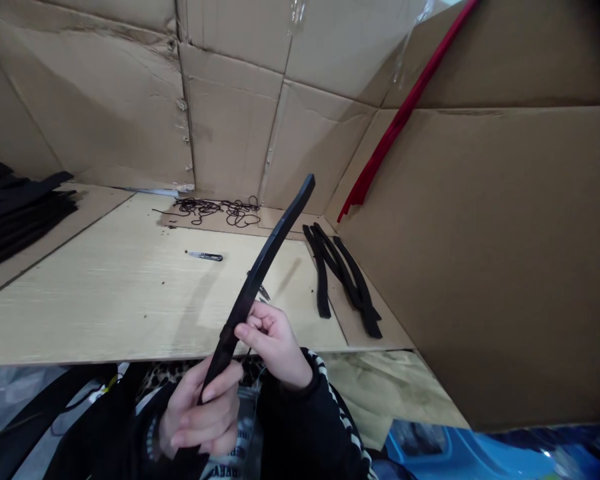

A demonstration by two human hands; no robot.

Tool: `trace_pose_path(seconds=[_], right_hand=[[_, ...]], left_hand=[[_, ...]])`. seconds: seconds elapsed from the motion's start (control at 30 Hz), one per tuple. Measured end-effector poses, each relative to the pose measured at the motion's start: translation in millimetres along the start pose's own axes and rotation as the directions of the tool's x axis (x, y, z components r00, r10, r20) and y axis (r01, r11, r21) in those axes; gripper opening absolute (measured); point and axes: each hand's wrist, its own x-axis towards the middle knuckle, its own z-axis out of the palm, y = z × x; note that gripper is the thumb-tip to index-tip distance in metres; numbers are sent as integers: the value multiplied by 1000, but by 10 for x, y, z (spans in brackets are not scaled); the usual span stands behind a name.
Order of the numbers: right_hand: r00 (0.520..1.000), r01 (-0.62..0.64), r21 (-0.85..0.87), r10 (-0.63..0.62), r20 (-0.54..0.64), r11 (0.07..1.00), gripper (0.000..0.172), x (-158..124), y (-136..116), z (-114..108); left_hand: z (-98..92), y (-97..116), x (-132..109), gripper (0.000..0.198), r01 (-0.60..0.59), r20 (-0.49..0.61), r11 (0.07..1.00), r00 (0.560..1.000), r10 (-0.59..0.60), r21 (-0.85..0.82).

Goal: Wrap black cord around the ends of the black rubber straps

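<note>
Black, matte and cloth-like, the long narrow strip (267,257) slants up from our left hand (203,410), whose fingers are wrapped around its lower part; our right hand (275,340) pinches it between thumb and fingers just above, its upper end free over the pale flat tabletop (105,293). We judge it light, bendy yet self-supporting, hardly fragile, best held low and mid-length. Beyond lie loose black curved strips (365,303), small black-handled metal snips (213,257) and, farthest, tangled dark thread (240,213).
</note>
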Motion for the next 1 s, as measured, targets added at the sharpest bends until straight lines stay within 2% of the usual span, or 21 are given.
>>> trace_pose_path(seconds=[0.07, 0.1, 0.13, 0.2, 0.23, 0.27, 0.3, 0.37, 0.43, 0.5, 0.53, 0.6, 0.63, 0.67, 0.7, 0.77, 0.8, 0.87, 0.93, 0.97, 1.0], right_hand=[[998, 2, -56, -6, -69, 998, 34, 7, 3, -4], [995, 3, -95, -13, -101, 995, 32, 4, 4, -14], [991, 6, -142, -25, -134, 990, 32, -2, 6, -27], [980, 16, -237, -62, -191, 971, 33, -18, 12, -51], [976, 20, -271, -78, -204, 962, 31, -28, 14, -61], [977, 20, -284, -78, -196, 959, 28, -38, 13, -69], [984, 10, -273, -59, -170, 962, 27, -49, 7, -74], [998, -23, -204, 9, -69, 979, 38, -74, -24, -80], [998, -45, -136, 51, 38, 990, 49, -101, -72, -78], [995, -15, -119, 27, 93, 993, 47, -123, -120, -69], [995, 11, -123, 2, 105, 992, 44, -128, -140, -61], [993, 67, -139, -52, 104, 988, 34, -127, -164, -41], [993, 89, -149, -76, 90, 985, 29, -121, -169, -29], [994, 99, -157, -89, 67, 983, 25, -114, -172, -17], [995, 97, -165, -92, 36, 982, 24, -106, -172, -5], [997, 56, -175, -64, -40, 983, 27, -98, -168, 19], [996, 29, -178, -43, -77, 984, 29, -97, -165, 31], [990, -5, -201, -23, -139, 980, 31, -104, -158, 50], [983, -15, -238, -29, -181, 971, 30, -113, -152, 55], [985, -20, -242, -22, -170, 970, 28, -117, -150, 50], [991, -29, -230, -2, -131, 973, 25, -118, -150, 38]], left_hand=[[44, 75, 34, 53, -66, -91, 993, 993, 75, 97], [80, 121, 43, 52, -115, -181, 971, 971, 155, 211], [120, 165, 48, 48, -135, -283, 921, 926, 248, 365], [200, 228, 46, 43, -106, -387, 780, 822, 418, 617], [232, 241, 39, 43, -79, -409, 734, 788, 460, 675], [258, 242, 28, 44, -68, -425, 726, 771, 473, 685], [274, 234, 13, 47, -62, -446, 755, 774, 449, 653], [279, 204, -29, 52, -35, -463, 870, 835, 295, 491], [246, 174, -77, 53, 4, -381, 956, 918, 112, 293], [183, 150, -115, 52, 43, -203, 988, 979, -12, 147], [147, 140, -126, 52, 59, -95, 994, 994, -51, 91], [87, 121, -128, 54, 98, 114, 995, 989, -97, 1], [73, 117, -120, 54, 119, 188, 993, 976, -112, -26], [72, 118, -108, 54, 127, 213, 991, 970, -117, -34], [87, 126, -96, 53, 111, 186, 994, 977, -106, -18], [156, 160, -72, 54, 12, -23, 992, 1000, -9, 124], [201, 182, -64, 56, -41, -154, 970, 985, 80, 241], [283, 219, -55, 55, -85, -345, 872, 897, 278, 482], [328, 231, -55, 50, -59, -419, 789, 822, 386, 611], [333, 227, -58, 51, -48, -433, 788, 814, 387, 614], [330, 220, -64, 54, -40, -439, 816, 827, 351, 577]])
